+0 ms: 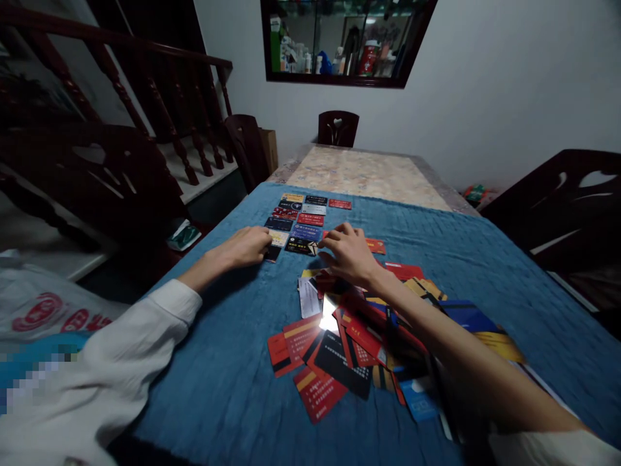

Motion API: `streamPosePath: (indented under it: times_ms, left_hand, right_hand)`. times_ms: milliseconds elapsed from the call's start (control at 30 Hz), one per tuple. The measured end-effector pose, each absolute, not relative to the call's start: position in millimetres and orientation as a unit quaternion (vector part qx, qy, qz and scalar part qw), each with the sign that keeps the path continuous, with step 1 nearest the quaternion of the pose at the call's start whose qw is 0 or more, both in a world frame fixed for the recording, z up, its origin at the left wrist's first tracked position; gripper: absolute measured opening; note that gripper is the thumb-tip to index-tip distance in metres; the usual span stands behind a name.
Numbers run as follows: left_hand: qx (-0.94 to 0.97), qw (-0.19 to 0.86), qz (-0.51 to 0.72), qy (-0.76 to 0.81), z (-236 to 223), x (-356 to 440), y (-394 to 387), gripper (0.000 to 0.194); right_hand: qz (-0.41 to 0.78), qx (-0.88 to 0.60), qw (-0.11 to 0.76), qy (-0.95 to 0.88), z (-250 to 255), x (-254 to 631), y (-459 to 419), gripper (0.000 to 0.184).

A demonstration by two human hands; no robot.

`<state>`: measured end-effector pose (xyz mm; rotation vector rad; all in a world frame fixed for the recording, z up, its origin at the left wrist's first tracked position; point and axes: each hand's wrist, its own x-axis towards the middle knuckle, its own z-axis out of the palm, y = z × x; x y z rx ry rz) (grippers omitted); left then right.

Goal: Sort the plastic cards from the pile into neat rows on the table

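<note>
A loose heap of red, black, blue and yellow cards lies on the blue cloth in front of me. Farther out, several cards lie flat in neat rows. My left hand rests curled at the left end of the nearest row, fingers touching a dark card. My right hand is bent over the right end of that row, fingertips pinched at the edge of a black card. A single red card lies just right of that hand.
The table runs on beyond the cloth with a patterned top. Dark wooden chairs stand at the far end, at the left and at the right. A stair rail rises on the left. A white bag lies by my left elbow.
</note>
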<state>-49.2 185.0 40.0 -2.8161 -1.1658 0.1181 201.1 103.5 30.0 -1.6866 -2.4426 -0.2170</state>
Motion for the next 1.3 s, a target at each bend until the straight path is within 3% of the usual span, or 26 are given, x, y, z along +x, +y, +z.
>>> streamPosePath:
  times_ms: [467, 900, 1133, 1300]
  left_hand:
    - [-0.970, 0.087, -0.056, -0.221, 50.3, 51.3, 125.5, 0.014]
    - [-0.997, 0.014, -0.081, 0.006, 30.8, 137.2, 74.1, 0.012]
    - [-0.982, -0.048, -0.085, 0.160, 23.0, 167.0, 43.5, 0.039]
    - [-0.972, -0.070, -0.047, 0.217, 17.1, 173.7, 29.6, 0.043]
  right_hand:
    - [-0.144, -0.572, 0.150, -0.794, 20.4, 301.1, 38.9, 0.025]
    - [-0.123, -0.606, 0.169, -0.767, 2.5, 386.6, -32.5, 0.024]
    - [-0.071, -0.590, 0.177, -0.785, -4.6, 401.8, -67.2, 0.020]
    - [-0.045, -0.588, 0.208, -0.780, -11.0, 396.9, -76.5, 0.018]
